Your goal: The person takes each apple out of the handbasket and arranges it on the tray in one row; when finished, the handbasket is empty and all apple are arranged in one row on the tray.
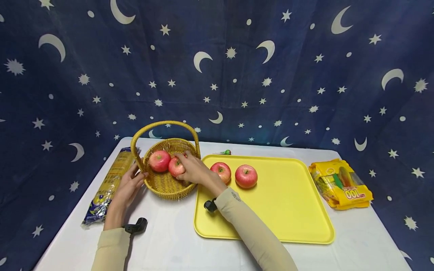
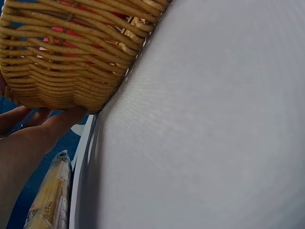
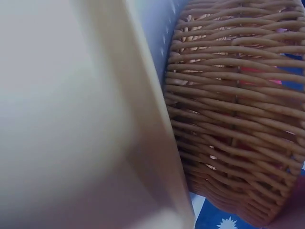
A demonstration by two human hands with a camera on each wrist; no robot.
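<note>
A wicker basket (image 1: 169, 194) with a tall arched handle stands on the left part of the table. My left hand (image 1: 130, 184) holds its left side, the fingers lying along the outer wall in the left wrist view. Inside the basket, my right hand (image 1: 194, 169) grips a red apple (image 1: 175, 168) from above. Beside it in the basket rests another red apple (image 1: 159, 161). Two more apples, a left one (image 1: 221, 172) and a right one (image 1: 246, 176), sit on the yellow tray (image 1: 281, 210). In the right wrist view the basket wall (image 3: 238, 105) hides my fingers.
A long pack of spaghetti (image 1: 108, 188) lies left of my left hand. Behind the tray is a small green-and-red item (image 1: 226, 152) on a thin stick. To the tray's right lies a yellow snack bag (image 1: 342, 184). A dark star-patterned cloth (image 1: 234, 124) hangs behind the table.
</note>
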